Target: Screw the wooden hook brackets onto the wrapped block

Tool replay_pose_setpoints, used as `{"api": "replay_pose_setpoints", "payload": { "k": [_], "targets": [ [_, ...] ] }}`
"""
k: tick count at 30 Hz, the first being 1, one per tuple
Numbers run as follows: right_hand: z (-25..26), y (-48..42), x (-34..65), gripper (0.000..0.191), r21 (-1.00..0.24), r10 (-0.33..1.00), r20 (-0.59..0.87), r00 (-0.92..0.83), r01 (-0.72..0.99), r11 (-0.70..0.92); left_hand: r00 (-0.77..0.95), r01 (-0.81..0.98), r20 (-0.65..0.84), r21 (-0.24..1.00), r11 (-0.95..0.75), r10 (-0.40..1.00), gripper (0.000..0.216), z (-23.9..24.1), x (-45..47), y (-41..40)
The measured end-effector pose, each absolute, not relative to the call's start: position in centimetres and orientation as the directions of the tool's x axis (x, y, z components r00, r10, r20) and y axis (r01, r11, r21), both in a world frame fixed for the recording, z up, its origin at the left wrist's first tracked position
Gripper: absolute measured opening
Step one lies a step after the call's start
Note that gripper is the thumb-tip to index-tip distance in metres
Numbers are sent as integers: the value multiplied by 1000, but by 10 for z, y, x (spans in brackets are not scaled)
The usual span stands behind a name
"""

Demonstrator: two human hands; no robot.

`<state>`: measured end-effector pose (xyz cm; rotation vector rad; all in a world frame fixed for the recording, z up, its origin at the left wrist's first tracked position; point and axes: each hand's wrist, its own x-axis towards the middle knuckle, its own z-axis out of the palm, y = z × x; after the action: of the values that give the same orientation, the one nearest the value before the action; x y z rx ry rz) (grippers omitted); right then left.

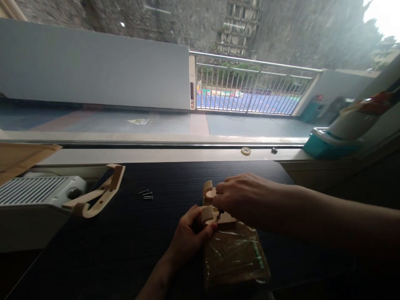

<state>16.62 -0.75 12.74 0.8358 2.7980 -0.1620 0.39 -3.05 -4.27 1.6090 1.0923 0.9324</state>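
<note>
My left hand (193, 233) is closed on the near edge of a pale wooden piece (226, 218) with curved ends, its thumb and fingers around one rounded end. Over the same piece my right hand (237, 193) is closed, knuckles up. A small dark tool (221, 211) shows below its fingers, pointing down at the wood; most of it is hidden by the hand. Beneath and nearer to me lies a brown package (234, 258) wrapped in clear plastic, touching the wood. Several loose screws (148, 197) lie to the left on the black table (134, 237).
A second curved wooden piece (101, 196) rests at the table's left edge, beside a white ribbed appliance (40, 189) and a cardboard sheet (25, 160). On the window sill (171, 155) sit a yellow-rimmed disc (246, 151), a small dark object (274, 150) and a teal container (328, 146).
</note>
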Motion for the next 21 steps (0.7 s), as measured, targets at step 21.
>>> {"api": "replay_pose_setpoints", "payload": {
  "k": [21],
  "targets": [
    [129,-19,190,18,-75,572,-299,-764,616,784,442,217,191,925,-311,877,27,-48,7,-43]
  ]
}}
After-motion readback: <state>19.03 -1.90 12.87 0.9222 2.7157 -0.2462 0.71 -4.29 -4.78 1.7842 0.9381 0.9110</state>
